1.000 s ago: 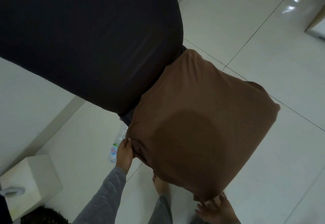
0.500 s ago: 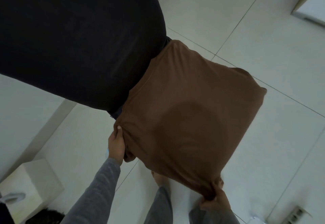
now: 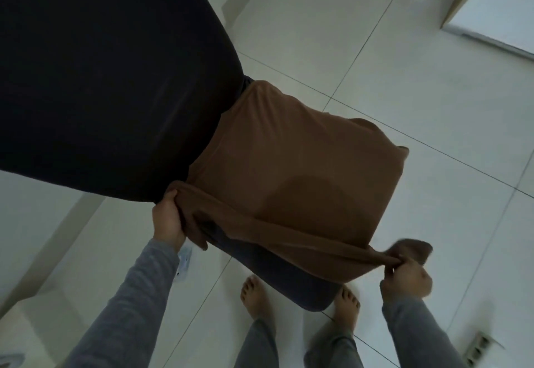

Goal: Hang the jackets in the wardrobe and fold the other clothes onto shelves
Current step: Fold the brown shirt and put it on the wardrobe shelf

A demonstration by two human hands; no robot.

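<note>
plain brown garment [image 3: 289, 171], black cloth [image 3: 109, 72] beside it, grey sleeves [image 3: 130, 304], pale glossy floor tiles [image 3: 419, 84].

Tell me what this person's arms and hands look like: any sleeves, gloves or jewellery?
The left sleeve and right sleeve are long and plain grey, ending at the wrists. The left hand and right hand are bare: no gloves, and no watch or ring that I can make out, though the right one is slightly blurred.

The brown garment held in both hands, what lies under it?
A dark blue-grey cloth sticks out below the lower edge of the brown garment, above two bare feet on the tiled floor. How far this cloth reaches upward is covered.
</note>
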